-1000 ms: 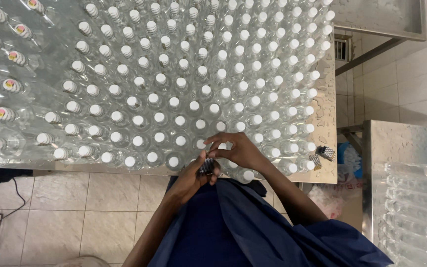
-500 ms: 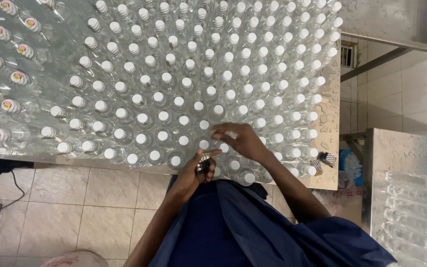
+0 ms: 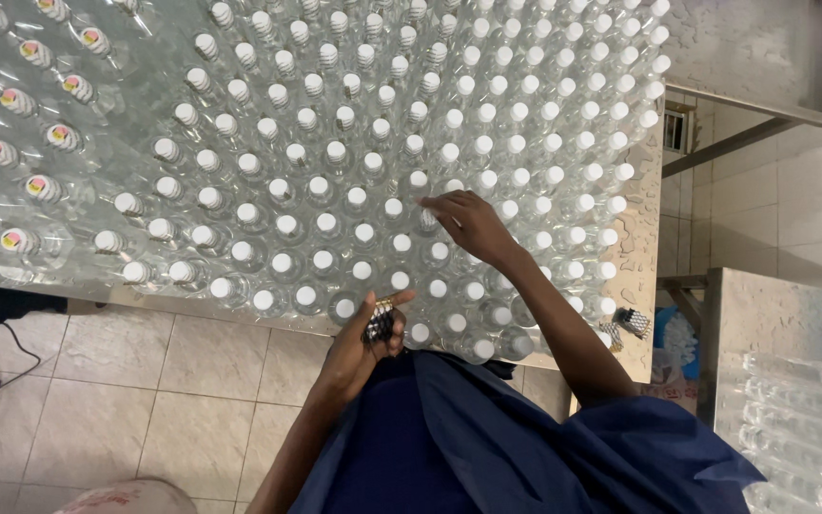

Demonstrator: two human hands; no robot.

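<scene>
Upright bottles (image 3: 363,205), right hand (image 3: 468,224) touching caps

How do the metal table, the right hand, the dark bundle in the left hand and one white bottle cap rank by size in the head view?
1. Metal table
2. Right hand
3. Dark bundle, partly hidden by the left hand, so unsure
4. White bottle cap

Clear plastic bottles (image 3: 363,181) with white caps stand upright in tight rows, covering the worktop (image 3: 641,247) nearly edge to edge. One bottle (image 3: 427,219) a few rows from the near edge is touched. A small dark bundle (image 3: 379,326) is pinched just beyond that edge.
</scene>
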